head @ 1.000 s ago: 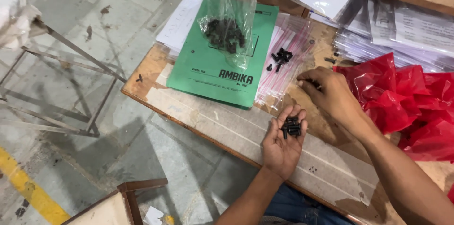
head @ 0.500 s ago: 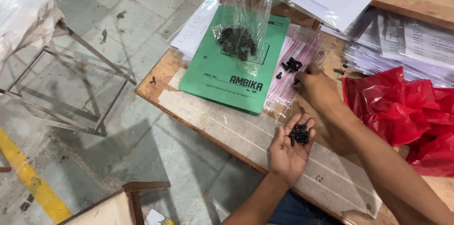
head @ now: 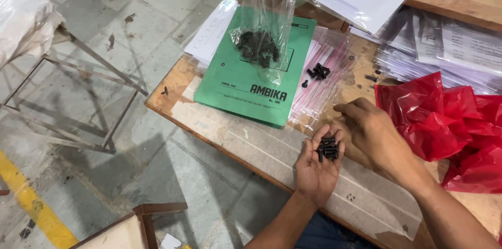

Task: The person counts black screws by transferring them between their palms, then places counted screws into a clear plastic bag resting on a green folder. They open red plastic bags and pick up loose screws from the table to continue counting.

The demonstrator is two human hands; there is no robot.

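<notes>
Right hand (head: 374,131) has pulled back from the loose screws (head: 319,71) toward the desk's (head: 261,147) front edge; it now sits palm down just beside the left hand (head: 316,168), fingers loosely curled, holding nothing visible. Left hand is palm up over the front edge, cupped around a small pile of black screws (head: 328,148). Clear bag (head: 264,29) with more screws stands on the green folder (head: 259,74). Red plastic (head: 444,118) lies at the right edge.
</notes>
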